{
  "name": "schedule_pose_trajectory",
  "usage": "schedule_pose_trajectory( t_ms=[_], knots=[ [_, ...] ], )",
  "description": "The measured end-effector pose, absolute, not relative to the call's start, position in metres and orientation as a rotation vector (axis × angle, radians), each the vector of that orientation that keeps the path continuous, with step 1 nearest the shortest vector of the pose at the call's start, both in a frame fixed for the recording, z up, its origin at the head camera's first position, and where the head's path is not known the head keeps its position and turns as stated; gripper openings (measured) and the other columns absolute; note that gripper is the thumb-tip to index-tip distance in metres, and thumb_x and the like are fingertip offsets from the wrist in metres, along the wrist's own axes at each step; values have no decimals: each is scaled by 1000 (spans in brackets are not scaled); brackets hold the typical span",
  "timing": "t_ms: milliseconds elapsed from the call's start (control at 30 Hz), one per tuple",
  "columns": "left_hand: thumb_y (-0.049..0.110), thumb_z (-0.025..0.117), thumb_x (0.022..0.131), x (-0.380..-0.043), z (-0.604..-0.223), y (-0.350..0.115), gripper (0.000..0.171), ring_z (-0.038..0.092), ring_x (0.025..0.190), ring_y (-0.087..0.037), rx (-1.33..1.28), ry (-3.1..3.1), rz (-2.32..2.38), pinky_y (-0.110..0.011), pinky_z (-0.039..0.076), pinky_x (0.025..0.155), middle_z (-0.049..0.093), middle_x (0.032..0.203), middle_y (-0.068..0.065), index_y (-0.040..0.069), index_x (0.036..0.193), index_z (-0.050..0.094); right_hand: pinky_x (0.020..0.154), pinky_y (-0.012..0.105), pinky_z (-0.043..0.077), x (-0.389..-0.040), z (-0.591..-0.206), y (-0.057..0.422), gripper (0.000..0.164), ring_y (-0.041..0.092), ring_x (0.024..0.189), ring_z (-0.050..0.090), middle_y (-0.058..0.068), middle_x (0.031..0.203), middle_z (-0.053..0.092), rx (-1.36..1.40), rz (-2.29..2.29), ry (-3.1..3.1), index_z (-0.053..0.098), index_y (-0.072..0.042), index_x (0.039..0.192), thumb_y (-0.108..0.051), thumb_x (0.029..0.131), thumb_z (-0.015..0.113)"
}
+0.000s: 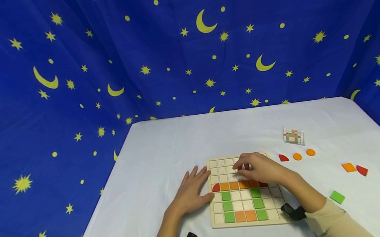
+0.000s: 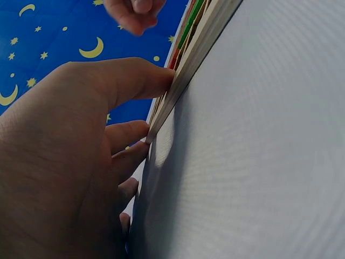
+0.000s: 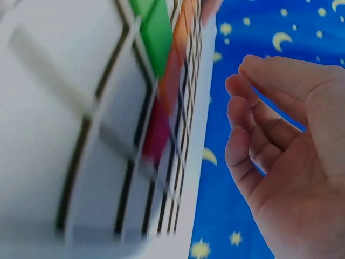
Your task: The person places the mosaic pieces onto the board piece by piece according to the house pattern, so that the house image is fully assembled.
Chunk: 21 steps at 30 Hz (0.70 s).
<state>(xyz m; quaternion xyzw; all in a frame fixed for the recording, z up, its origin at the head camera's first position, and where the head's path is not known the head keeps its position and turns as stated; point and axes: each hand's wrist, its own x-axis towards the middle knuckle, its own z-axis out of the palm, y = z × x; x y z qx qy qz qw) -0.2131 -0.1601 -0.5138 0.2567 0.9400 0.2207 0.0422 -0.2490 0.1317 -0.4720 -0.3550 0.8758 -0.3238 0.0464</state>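
A wooden grid board (image 1: 218, 208) lies on the white table. Across its middle row run a red rounded piece (image 1: 216, 188), orange squares (image 1: 233, 186) and another red piece partly under my right hand. Green squares (image 1: 228, 206) form two columns below, with orange squares (image 1: 245, 216) between them at the bottom. My left hand (image 1: 191, 192) is spread at the board's left edge; in the left wrist view its thumb and fingertips touch the side. Above the upper rows hovers my right hand (image 1: 260, 167), fingers loosely bent; the right wrist view shows no piece in it.
Right of the board lie a red quarter-round piece (image 1: 283, 158), two orange discs (image 1: 297, 156), an orange square (image 1: 349, 167), a second red piece (image 1: 362, 170) and a green square (image 1: 337, 197). A pattern card (image 1: 293, 136) sits behind them. A blue starry curtain (image 1: 166, 31) surrounds the table.
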Motion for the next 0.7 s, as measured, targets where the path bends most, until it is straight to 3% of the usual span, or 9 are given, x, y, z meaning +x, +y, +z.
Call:
schedule_pose_trajectory(
  t_ms=[233,700],
  knots=[
    [50,58,87,-214,-516,-160,72,12,145,-21,761,2877,683,-45,6,116,28,155,5,18,148,40,57,25,47,-251,-470,174,19,7,72,53,-11,90,61,-957,-1005,2770,72,-11,108,-12,90,67],
    [52,57,87,-213,-515,-160,72,13,145,-24,765,2876,681,-46,7,116,29,155,4,18,149,39,59,25,45,-242,-476,246,21,12,72,51,-10,86,60,-702,-960,2901,73,-12,106,-11,86,72]
  ],
)
